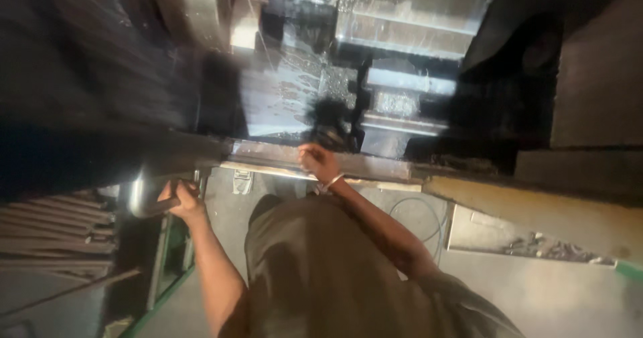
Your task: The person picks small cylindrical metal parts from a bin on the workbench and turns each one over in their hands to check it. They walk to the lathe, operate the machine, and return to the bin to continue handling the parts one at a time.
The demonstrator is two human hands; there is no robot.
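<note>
My left hand (pixel 179 200) is closed around the end of a shiny round metal bar (pixel 142 192) that juts out beside a dark machine housing on the left. My right hand (pixel 320 162), with a thin bracelet at the wrist, is curled into a fist against the steel ledge (pixel 375 167) at the front of an open metalworking machine. Inside the machine I see wet grey slides (pixel 408 30) and a large round chuck (pixel 197 6). Motion blurs the picture, and whether the right fist holds anything is hidden.
Long metal rods (pixel 53 227) lie stacked at the lower left beside a green frame (pixel 167 278). A thin cable loop (pixel 418 217) lies on the concrete floor. A slanted tray with dark metal chips (pixel 536 244) sits at the right.
</note>
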